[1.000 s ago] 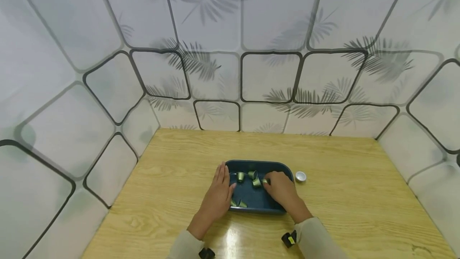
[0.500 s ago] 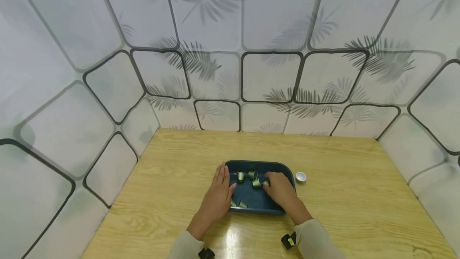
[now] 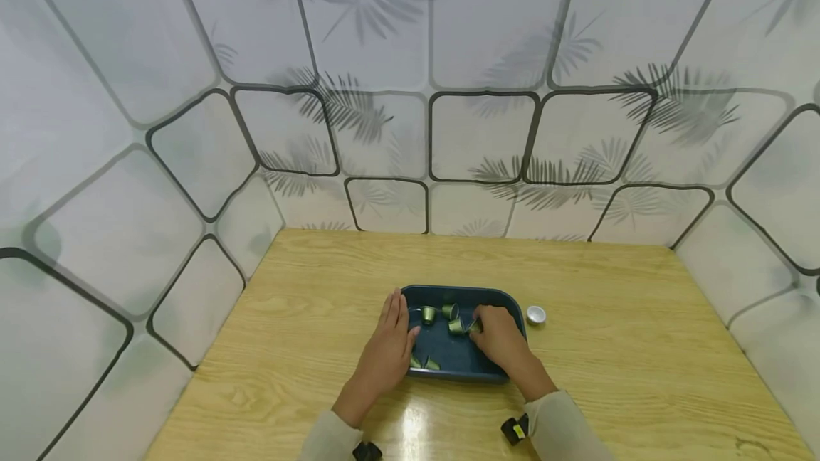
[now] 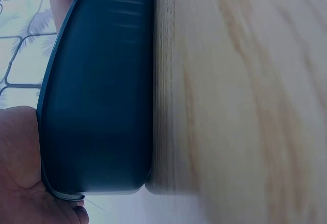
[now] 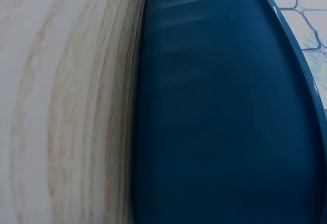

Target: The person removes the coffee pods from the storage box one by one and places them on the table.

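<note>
Head view, taking the tray's middle as the dial with 12 on its far side: the blue tray (image 3: 458, 375) stands on the wooden table (image 3: 320, 290). At 9 o'clock the left hand (image 3: 386, 343) lies along the tray's side, fingers straight and together, thumb apart from them; it seems to steady the tray. At 3 o'clock the right hand (image 3: 502, 336) reaches in over the rim, thumb and finger pinching a small green cup (image 3: 475, 326) that leans at about 1 o'clock from the middle. A second green cup (image 3: 455, 326) lies just beside it; a third green cup (image 3: 450, 311) is at 11, a fourth green cup (image 3: 428, 315) at 10, and two more green cups (image 3: 433, 363) between 7 and 8. Outside, at 2, sits a white cup (image 3: 536, 316). The step in hand looks like taking hold of or turning the pinched cup; the next move calls for a firm pinch that spares its neighbour. Against one second ago, more of that cup's side shows; both hands lie nearly the same.

Left wrist view: the tray's outer wall fills the middle, with the left hand at 8 o'clock against its rim.

Right wrist view: only tray wall, wood and background show; from here the right hand's grip cannot be told.
</note>
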`<state>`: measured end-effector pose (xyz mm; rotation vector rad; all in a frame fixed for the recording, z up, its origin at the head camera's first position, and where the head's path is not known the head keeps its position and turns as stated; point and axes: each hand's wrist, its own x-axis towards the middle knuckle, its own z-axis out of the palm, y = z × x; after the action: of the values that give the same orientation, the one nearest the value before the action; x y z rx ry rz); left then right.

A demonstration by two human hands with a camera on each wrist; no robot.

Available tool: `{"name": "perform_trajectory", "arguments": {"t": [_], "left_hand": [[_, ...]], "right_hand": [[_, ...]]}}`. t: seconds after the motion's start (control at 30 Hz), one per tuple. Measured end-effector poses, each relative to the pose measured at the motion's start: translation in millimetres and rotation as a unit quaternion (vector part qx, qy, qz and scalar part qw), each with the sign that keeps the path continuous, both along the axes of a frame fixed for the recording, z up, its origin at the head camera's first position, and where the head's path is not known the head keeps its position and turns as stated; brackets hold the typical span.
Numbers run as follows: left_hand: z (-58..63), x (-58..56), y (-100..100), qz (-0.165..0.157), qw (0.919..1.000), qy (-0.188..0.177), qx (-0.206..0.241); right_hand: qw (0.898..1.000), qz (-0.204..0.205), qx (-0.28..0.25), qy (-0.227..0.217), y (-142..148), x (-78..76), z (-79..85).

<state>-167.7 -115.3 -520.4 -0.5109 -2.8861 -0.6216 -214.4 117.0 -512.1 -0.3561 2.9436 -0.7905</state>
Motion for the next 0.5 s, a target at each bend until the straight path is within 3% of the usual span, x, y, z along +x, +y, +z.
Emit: {"name": "perform_trajectory", "arguments": {"t": [0.5], "left_hand": [[1.6, -0.2, -1, -0.001, 0.9999, -0.011, 0.007]], "right_hand": [[0.999, -0.002, -0.019, 0.047, 2, 12.9, 3.5]]}}
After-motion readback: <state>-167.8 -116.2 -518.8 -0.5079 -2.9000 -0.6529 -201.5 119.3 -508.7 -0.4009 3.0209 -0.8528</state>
